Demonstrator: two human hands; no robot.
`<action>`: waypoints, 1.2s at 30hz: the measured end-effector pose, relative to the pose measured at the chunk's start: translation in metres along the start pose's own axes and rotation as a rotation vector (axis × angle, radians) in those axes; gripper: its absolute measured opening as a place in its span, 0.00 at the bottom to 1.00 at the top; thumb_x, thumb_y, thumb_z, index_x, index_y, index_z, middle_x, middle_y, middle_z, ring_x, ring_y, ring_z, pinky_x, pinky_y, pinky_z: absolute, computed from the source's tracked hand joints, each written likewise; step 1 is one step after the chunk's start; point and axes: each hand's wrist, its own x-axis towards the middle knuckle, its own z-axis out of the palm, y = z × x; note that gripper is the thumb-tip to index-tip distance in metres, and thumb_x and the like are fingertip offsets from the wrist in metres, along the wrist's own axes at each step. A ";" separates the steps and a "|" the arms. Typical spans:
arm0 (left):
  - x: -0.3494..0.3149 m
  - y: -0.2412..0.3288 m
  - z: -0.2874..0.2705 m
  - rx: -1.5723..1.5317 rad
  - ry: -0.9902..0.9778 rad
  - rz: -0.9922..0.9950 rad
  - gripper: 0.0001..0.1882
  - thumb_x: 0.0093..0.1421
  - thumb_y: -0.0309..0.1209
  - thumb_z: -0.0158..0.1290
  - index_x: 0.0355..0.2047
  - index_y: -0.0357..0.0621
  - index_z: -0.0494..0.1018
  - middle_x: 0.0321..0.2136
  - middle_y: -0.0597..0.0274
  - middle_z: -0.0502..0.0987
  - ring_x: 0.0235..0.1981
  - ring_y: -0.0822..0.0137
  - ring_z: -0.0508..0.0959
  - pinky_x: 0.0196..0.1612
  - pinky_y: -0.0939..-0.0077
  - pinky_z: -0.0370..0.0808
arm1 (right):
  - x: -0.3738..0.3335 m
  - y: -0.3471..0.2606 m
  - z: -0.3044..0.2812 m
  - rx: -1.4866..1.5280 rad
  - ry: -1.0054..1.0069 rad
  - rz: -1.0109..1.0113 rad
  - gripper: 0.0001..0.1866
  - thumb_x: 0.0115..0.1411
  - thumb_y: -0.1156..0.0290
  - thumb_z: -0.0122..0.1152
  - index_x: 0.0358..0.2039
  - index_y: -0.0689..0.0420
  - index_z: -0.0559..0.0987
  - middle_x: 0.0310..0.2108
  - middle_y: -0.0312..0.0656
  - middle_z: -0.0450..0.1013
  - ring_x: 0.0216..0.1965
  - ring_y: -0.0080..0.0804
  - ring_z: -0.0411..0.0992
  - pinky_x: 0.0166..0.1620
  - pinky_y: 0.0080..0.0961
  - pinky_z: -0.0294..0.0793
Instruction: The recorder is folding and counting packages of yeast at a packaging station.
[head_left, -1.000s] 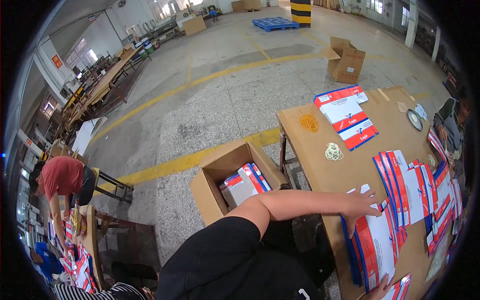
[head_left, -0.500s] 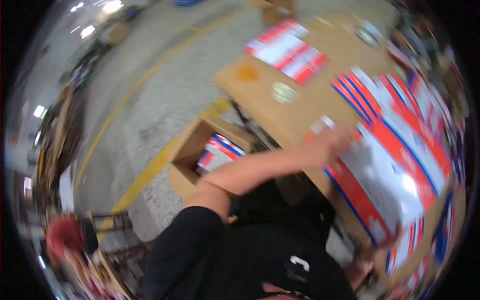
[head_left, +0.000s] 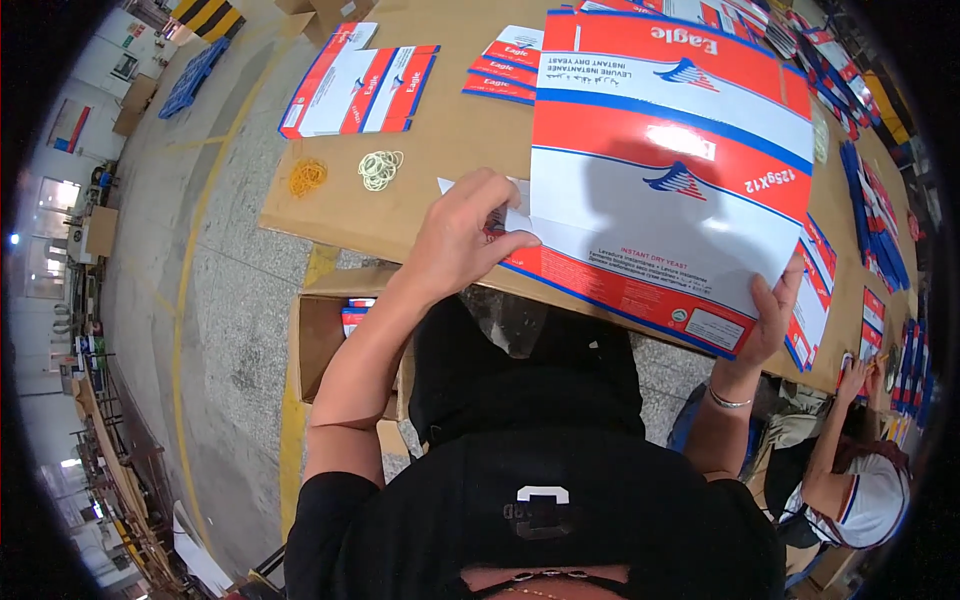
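While the brown table (head_left: 440, 140) takes up most of the upper view, attention falls on one large flat carton (head_left: 672, 180), red, white and blue, lying directly before the person and between the two hands. Its longer dimension appears to run away from the body, though lens bending prevents certainty; its colour bands run across, from left to right. The near edge projects past the table edge; whether the carton rests on the table or is raised cannot be determined.

An open box (head_left: 322, 345) stands below the table's near edge, on the person's left, with printed pieces inside. A stack of cartons (head_left: 365, 85) lies farther off to the left, well apart from both hands.

Both hands are in contact with the flat carton. The right hand (head_left: 772, 315) grasps its near right corner, thumb on top, and is the nearer to the body. The left hand (head_left: 465, 230) pinches its left side, toward the near end, thumb foremost.

Smallest items noted: pale rubber bands (head_left: 380, 170) and orange rubber bands (head_left: 307, 177), in separate heaps left of the left hand, and a bracelet (head_left: 727, 400) on the right wrist
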 end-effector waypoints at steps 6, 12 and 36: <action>-0.002 0.000 -0.002 -0.142 0.068 0.035 0.18 0.45 0.23 0.68 0.30 0.40 0.67 0.29 0.58 0.70 0.29 0.59 0.72 0.30 0.69 0.72 | -0.008 -0.004 -0.015 -0.163 -0.078 -0.228 0.24 0.53 0.74 0.56 0.52 0.62 0.67 0.53 0.51 0.68 0.54 0.38 0.68 0.60 0.37 0.64; 0.000 -0.006 -0.002 -0.103 0.089 0.179 0.16 0.46 0.19 0.64 0.29 0.40 0.66 0.30 0.58 0.70 0.32 0.58 0.72 0.35 0.69 0.71 | -0.016 -0.007 -0.008 -0.194 -0.012 -0.245 0.24 0.53 0.74 0.56 0.52 0.61 0.67 0.52 0.49 0.68 0.53 0.38 0.68 0.60 0.36 0.64; 0.014 -0.010 0.008 0.225 0.293 0.211 0.11 0.48 0.22 0.66 0.32 0.39 0.78 0.37 0.56 0.75 0.40 0.60 0.76 0.42 0.68 0.75 | 0.024 0.040 -0.004 -0.157 -0.017 0.057 0.14 0.67 0.75 0.53 0.51 0.60 0.65 0.45 0.47 0.75 0.46 0.24 0.71 0.49 0.20 0.69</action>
